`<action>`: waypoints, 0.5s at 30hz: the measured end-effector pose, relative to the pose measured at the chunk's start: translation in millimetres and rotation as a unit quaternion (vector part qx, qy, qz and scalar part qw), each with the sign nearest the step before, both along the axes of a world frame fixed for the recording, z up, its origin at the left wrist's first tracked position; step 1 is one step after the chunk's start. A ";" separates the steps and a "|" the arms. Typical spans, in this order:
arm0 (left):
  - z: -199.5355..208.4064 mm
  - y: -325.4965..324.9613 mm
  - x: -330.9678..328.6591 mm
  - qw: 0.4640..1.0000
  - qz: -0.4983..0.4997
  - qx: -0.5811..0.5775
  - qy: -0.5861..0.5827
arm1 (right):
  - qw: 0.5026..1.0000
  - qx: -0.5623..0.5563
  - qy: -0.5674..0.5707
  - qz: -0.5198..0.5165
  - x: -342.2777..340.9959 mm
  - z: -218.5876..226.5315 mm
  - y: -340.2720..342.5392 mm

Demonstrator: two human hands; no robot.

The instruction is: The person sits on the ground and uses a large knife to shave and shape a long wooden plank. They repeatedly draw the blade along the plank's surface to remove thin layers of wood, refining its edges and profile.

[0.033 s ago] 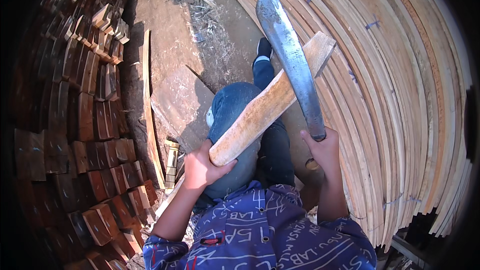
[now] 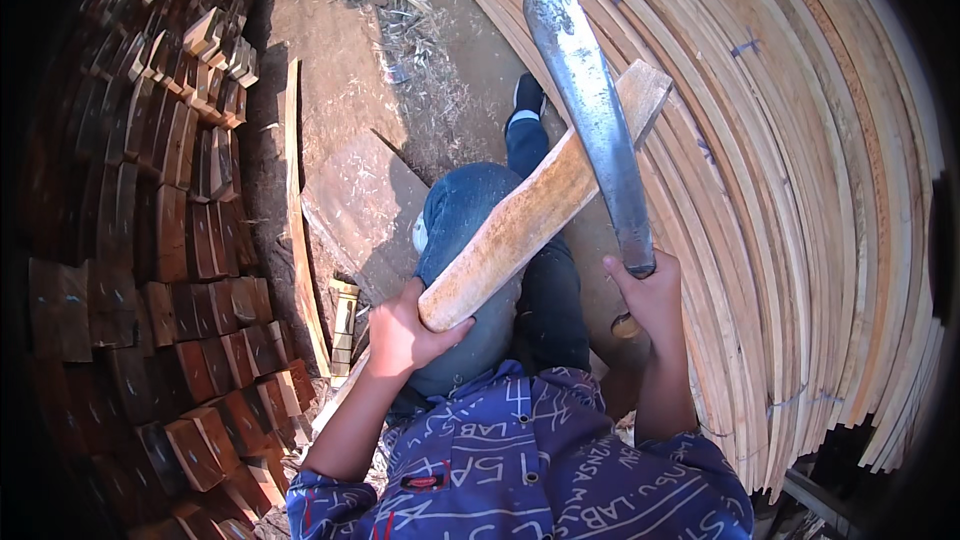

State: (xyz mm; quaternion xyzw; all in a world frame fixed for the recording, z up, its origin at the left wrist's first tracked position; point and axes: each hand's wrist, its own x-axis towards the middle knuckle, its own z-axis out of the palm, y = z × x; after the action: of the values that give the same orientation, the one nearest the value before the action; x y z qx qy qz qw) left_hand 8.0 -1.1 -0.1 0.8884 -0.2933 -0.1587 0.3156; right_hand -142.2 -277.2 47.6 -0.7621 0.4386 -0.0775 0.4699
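My left hand (image 2: 405, 332) is closed around the rounded near end of a long, pale wooden piece (image 2: 510, 230) with a rough brownish face. The piece slants up to the right over my bent knee, and its far end is cut square. My right hand (image 2: 650, 298) grips a machete (image 2: 592, 90) whose broad steel blade points up and slightly left. The blade crosses in front of the wooden piece near its far end; whether they touch I cannot tell. Fingers wrapped round the machete's handle hide most of it.
Long curved-looking planks (image 2: 790, 190) tied with thin strips are stacked along the right. Short cut blocks (image 2: 180, 240) are piled on the left. A narrow wood strip (image 2: 295, 210) and a flat board (image 2: 365, 205) lie on the ground, with wood shavings (image 2: 415, 50) farther off.
The machete has shifted slightly up and to the right with my right hand. My left hand and the wooden piece stay almost where they were.
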 end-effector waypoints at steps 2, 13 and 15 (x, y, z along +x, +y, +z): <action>-2.0 -3.7 15.2 1.000 -0.003 -0.009 -0.018 | 0.999 0.035 -0.032 -0.020 12.2 -13.6 -11.7; 5.7 -1.3 -5.8 1.000 -0.002 0.025 0.010 | 0.999 0.046 0.003 -0.026 -2.3 0.6 -5.6; 5.2 -2.9 -5.9 1.000 -0.005 0.026 0.003 | 0.999 0.031 -0.006 -0.031 -3.4 -6.8 -5.2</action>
State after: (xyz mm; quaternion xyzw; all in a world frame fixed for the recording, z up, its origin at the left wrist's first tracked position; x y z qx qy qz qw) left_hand 2.0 -4.0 5.0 0.8943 -0.2927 -0.1705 0.2922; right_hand -145.6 -282.4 40.7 -0.7326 0.4615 -0.0829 0.4934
